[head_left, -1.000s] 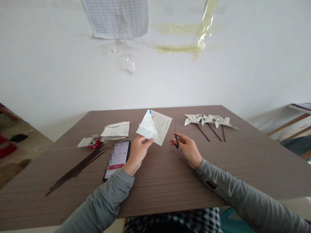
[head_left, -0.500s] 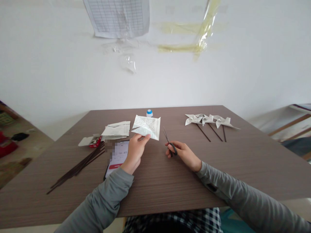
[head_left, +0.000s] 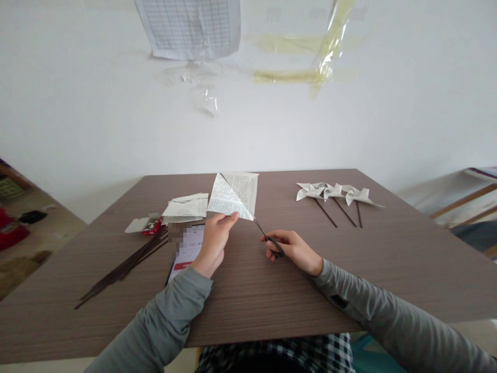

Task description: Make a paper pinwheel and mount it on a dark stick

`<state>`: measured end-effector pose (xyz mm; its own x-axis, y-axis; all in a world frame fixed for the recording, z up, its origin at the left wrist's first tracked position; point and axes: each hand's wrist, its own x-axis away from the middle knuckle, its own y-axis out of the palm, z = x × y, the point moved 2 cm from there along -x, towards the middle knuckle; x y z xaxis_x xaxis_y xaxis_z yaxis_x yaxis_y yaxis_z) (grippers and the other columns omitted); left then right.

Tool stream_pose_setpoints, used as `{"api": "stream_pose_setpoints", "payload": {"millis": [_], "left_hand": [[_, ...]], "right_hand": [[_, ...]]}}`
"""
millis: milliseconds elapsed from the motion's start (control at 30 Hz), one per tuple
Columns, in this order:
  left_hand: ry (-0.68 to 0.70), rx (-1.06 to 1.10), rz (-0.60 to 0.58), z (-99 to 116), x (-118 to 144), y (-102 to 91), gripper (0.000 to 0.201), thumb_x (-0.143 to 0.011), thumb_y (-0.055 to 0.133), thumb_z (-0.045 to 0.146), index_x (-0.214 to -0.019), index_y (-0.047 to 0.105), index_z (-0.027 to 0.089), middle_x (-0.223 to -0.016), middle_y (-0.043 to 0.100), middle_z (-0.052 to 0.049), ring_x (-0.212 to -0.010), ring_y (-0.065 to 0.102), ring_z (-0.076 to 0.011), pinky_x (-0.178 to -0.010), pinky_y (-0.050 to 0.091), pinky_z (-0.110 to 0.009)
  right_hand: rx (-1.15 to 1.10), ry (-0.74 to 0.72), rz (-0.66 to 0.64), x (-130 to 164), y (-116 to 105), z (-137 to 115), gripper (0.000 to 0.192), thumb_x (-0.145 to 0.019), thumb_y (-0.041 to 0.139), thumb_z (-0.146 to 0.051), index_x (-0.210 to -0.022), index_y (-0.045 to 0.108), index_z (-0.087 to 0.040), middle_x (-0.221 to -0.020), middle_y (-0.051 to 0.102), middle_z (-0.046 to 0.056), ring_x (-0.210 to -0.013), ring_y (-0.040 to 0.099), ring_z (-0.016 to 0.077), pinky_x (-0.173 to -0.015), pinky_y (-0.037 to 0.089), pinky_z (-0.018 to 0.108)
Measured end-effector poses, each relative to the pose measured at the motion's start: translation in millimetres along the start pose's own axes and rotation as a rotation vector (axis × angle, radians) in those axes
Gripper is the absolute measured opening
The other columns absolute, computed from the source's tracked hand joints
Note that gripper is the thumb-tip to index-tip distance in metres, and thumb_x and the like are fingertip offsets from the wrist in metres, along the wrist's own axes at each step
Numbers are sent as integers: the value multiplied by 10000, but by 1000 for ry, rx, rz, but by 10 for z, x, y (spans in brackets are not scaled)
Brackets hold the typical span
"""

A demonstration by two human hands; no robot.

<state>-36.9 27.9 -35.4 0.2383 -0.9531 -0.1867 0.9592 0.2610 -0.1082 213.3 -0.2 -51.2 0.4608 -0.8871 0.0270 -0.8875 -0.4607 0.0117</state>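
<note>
Between thumb and fingers, my left hand (head_left: 216, 239) pinches the lower edge of a square of printed paper (head_left: 235, 192), raised above the table. A slit runs into the paper from its upper left corner. My right hand (head_left: 294, 249) grips a pair of scissors (head_left: 267, 237) with dark handles, fingers through the loops. The blades reach up and left to the paper's lower right corner and meet it there. Under my left wrist lies a phone (head_left: 190, 248) with a lit screen, partly covered by the hand and sleeve.
Left on the table (head_left: 248, 305) are stacked paper squares (head_left: 186, 205), a small open red box (head_left: 152, 226) of tiny items and a bundle of thin dark sticks (head_left: 120, 270). Paper pinwheels (head_left: 333, 191) on sticks lie at the right. A white wall (head_left: 240, 134) stands behind.
The paper has turned in my left hand, its slit now at the upper left rather than the left side. The scissors have come to the paper's lower right corner. The bottle behind is now hidden.
</note>
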Motion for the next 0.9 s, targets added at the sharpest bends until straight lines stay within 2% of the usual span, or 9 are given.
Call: {"api": "stream_pose_setpoints", "payload": {"millis": [100,167,400,633,900], "left_hand": [[-30,137,29,26,-4,13,608,-639,1091,760,-647,765,246,-746,793,-35,-820,665,-235,-825,534,-382],[-42,167,41,39,-7,20,599,-606,1113,730,-630,763,244,-732,780,-27,-808,636,-222,-809,507,-373],[-64,196,31,97,15,34,582,-578,1133,696,-630,767,247,-731,769,-19,-807,632,-221,-812,504,-374],[-88,197,44,128,30,42,667,-547,1126,706,-544,625,265,-616,624,36,-723,512,-173,-752,444,-349],[-67,196,41,108,34,49,679,-578,1137,732,-584,651,257,-651,645,30,-737,531,-177,-747,439,-346]], "right_hand": [[15,22,-18,-8,-21,22,602,-880,1044,-722,-1137,886,-201,-825,854,52,-745,776,243,-834,680,438],[15,28,-26,-9,-29,34,622,-887,1040,-730,-1158,881,-193,-839,853,53,-760,773,240,-854,680,439],[1,16,-33,-11,-33,49,651,-901,1043,-743,-1219,898,-193,-866,860,58,-795,778,248,-882,687,452],[-4,16,-13,-23,-47,59,661,-879,1051,-739,-1208,903,-184,-844,852,52,-774,770,238,-870,683,445],[10,11,-22,-20,-43,31,649,-889,1045,-743,-1204,903,-193,-840,857,47,-778,780,244,-872,685,452]]}}
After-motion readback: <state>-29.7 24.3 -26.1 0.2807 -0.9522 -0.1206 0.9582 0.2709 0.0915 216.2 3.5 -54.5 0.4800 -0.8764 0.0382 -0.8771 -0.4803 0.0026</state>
